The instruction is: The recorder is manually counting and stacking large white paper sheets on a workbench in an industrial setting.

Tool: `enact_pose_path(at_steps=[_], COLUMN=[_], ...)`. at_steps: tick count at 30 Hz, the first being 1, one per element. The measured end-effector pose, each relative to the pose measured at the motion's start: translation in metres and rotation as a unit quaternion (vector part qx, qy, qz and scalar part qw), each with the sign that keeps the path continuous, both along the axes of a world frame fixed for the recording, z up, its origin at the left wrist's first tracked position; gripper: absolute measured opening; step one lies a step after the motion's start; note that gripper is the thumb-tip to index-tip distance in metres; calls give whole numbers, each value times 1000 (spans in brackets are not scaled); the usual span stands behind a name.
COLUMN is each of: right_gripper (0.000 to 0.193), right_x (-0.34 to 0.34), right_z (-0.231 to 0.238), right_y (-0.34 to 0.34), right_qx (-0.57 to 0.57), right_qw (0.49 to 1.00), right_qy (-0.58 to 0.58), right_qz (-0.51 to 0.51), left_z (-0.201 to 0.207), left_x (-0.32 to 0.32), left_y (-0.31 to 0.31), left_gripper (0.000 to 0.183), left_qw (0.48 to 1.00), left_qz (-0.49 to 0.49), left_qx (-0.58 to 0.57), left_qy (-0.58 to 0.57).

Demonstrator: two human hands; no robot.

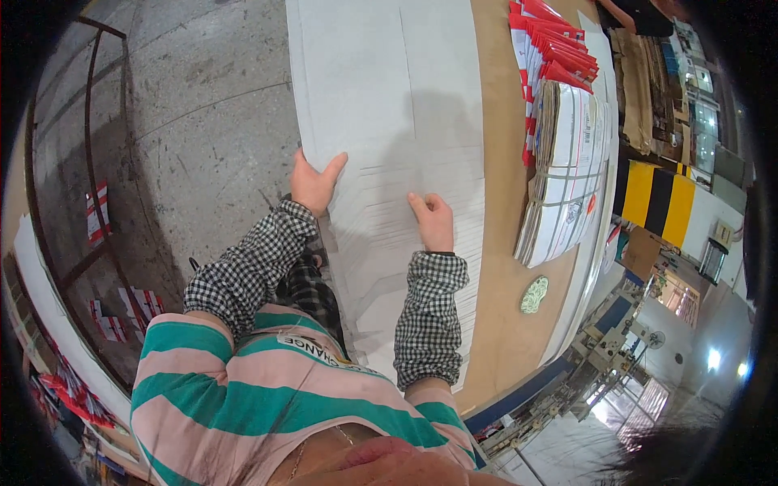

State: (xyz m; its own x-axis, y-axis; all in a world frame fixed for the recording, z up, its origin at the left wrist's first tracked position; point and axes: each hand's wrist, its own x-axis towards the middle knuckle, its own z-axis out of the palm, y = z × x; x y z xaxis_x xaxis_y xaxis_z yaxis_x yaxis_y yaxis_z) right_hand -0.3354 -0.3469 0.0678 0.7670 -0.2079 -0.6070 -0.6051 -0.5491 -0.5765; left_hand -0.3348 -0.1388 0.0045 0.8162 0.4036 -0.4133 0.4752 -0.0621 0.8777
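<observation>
Fanned-out white paper sheets overlap in front of me, their edges stepping toward my body. At the left edge of the sheets is my left hand, its thumb spread over the paper and the other fingers at the rim. My right hand is over the middle of the layers, thumb pointing forward and fingers curled in. Whether a sheet edge lies in those curled fingers is hidden from view. Beyond the fanned part, larger white sheets stretch away with a slit-like line down them.
On the brown tabletop to the right stand a strapped bundle of white packages, red-and-white packets and a small green patterned object. A metal frame is on the left, with red-and-white pieces by it. Another person's arm shows far right.
</observation>
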Motion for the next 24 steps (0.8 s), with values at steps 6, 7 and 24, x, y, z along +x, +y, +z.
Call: enact_pose_path(at_steps=[6, 7, 24], right_gripper=[30, 29, 37], right_x=[-8, -8, -16], right_z=[-18, -19, -14], right_y=[-7, -8, -6], right_qx=[77, 83, -20], right_qw=[993, 993, 999], right_qy=[-83, -83, -29], right_qz=[-31, -28, -20], left_z=[-6, -8, -3], left_x=[4, 3, 2], left_y=[-6, -6, 1], left_gripper=[72, 72, 78], left_qw=[999, 999, 1000], left_qz=[24, 21, -21], left_qx=[-38, -38, 9], left_qy=[30, 27, 16])
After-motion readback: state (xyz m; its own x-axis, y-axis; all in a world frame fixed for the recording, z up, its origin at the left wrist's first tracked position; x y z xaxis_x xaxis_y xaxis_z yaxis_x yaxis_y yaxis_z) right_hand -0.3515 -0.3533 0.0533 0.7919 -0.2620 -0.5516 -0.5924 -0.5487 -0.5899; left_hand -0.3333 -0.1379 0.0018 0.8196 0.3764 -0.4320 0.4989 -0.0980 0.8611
